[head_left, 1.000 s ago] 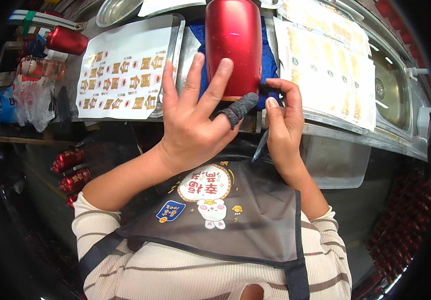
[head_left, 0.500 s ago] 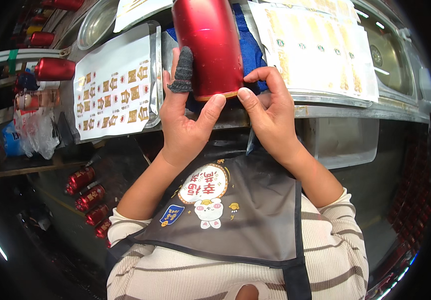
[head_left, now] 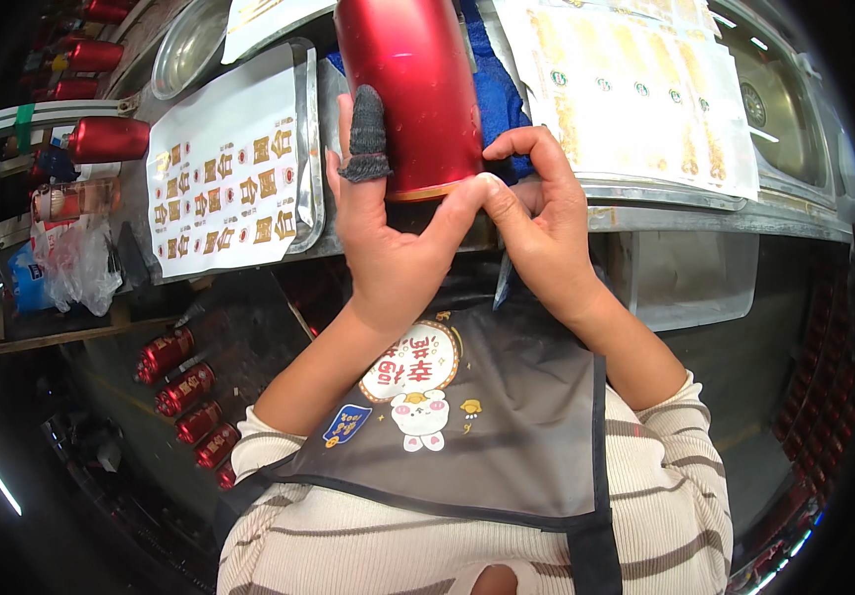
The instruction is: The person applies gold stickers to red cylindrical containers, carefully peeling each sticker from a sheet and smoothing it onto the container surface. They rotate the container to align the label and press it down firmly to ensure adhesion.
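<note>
Red bottle [head_left: 409, 89] between both hands, overhanging bench edge [head_left: 705, 213]

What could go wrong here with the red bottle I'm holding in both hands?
1. The red bottle looks glossy and is gripped only near its lower end by the left hand and right hand; it might slip.
2. Something thin and dark pokes out under the right hand; if it is a blade, it could nick the apron.
3. The bottle hangs over the sticker sheet in the tray; a drop could crease it.

A steel bench [head_left: 705, 213] carries sticker sheets [head_left: 224, 169], a blue cloth [head_left: 499, 99].
</note>
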`<state>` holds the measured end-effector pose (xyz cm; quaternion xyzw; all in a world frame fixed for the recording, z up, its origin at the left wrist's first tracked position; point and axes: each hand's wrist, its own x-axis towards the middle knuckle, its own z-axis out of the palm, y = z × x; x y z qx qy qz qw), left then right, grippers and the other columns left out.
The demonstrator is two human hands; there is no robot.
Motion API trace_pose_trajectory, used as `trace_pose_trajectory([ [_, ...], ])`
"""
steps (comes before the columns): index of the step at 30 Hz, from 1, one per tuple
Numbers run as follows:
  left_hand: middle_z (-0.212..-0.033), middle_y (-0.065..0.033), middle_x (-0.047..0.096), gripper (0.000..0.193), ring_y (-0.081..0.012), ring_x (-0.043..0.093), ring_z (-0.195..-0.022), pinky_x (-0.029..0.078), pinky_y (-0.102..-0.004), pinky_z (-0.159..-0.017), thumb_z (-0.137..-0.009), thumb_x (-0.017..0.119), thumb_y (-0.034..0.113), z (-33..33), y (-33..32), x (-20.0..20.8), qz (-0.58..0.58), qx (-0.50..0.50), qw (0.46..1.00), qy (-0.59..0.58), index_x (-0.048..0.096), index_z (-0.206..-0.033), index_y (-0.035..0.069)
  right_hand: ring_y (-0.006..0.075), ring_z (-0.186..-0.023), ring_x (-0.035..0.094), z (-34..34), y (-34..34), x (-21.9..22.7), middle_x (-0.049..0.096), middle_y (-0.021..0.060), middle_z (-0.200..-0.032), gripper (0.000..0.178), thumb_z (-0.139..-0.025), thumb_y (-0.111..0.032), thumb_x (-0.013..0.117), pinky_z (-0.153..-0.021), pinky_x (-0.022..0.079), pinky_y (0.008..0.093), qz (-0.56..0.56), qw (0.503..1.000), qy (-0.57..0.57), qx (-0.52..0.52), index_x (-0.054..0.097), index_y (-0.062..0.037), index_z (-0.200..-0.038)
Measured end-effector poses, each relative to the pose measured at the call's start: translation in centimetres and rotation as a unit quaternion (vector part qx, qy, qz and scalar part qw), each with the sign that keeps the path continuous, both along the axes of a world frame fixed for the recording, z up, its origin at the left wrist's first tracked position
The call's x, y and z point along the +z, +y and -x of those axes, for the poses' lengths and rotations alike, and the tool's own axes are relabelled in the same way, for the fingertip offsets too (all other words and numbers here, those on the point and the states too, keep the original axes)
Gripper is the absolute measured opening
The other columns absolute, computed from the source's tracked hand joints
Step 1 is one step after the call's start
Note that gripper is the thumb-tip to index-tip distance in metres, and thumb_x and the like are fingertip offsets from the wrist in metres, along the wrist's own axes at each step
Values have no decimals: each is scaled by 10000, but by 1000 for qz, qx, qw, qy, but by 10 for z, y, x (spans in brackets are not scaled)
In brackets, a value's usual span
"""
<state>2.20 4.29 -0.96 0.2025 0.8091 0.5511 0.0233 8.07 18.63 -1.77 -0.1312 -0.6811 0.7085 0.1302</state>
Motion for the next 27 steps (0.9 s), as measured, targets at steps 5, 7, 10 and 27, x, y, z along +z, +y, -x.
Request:
trace_pose_trajectory([
  [5, -1633, -163, 251, 711, -245, 297, -1475, 256, -376, -1191, -922, 611, 57, 14, -25, 7, -145, -108, 977, -111, 290, -1552, -15, -40, -560, 337, 0, 0, 2, 530, -43, -896, 236, -930, -101, 684, -507, 275, 164, 9, 1000, -10, -5, 532, -37, -1099],
  [7, -1636, -140, 250, 676, -226, 301, -1471, 255, -370, -1192, -946, 548, 22, 13, -26, 8, -136, -112, 979, -102, 270, -1561, -10, 43, -606, 399, 1, -4, 7, 539, 6, -904, 282, -893, -146, 717, -546, 331, 218, -49, 999, -6, -21, 533, -32, -1074],
  [10, -1632, -141, 258, 677, -227, 316, -1463, 274, -368, -1183, -946, 563, 25, 12, -25, 8, -139, -106, 979, -106, 278, -1559, -7, 230, -713, 521, 5, -7, 14, 562, 111, -940, 374, -824, -220, 759, -634, 443, 331, -114, 993, -18, -36, 530, -23, -1046],
  [27, -1465, -133, 462, 763, -205, 506, -1287, 419, -347, -1077, -894, 687, 6, 9, -6, 19, -183, -65, 971, -141, 293, -1549, 1, -31, -530, 344, 4, -4, 20, 488, -65, -776, 264, -912, -112, 686, -483, 268, 169, -46, 998, -44, -4, 485, -59, -1075],
])
